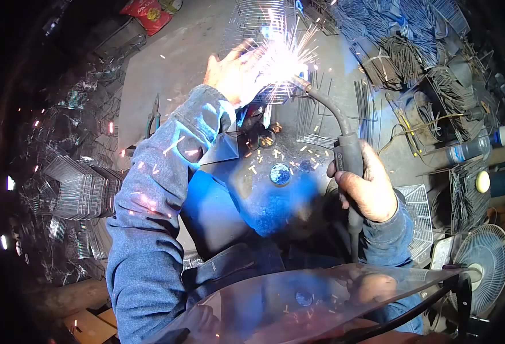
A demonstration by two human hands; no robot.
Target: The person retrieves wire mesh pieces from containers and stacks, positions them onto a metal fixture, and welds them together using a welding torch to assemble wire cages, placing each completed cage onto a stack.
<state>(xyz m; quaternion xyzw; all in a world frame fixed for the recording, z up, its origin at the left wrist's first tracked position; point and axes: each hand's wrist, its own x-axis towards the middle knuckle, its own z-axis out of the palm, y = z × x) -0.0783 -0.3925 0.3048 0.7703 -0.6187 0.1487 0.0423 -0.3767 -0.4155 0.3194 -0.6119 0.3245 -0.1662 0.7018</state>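
My right hand (367, 186) is closed around the handle of a welding torch (347, 155). The torch's curved neck reaches up and left, its tip at a white burst of sparks. Beneath the glare stands a wire rack (252, 23) of closely set parallel rods. My left hand (232, 71) is at the near left side of the rack, fingers bent onto its wires; glare washes out some fingertips. The exact spot under the arc is hidden. Pliers (154, 117) lie on the table left of my left forearm.
A round tin (280, 174) sits below the rack among short scattered metal bits. Bent wire frames (315, 123) lie on the grey tabletop (175, 63). Wire bundles (404, 57) are heaped at right, above a water bottle (470, 150) and fan (481, 266). A tinted visor (298, 304) crosses the bottom.
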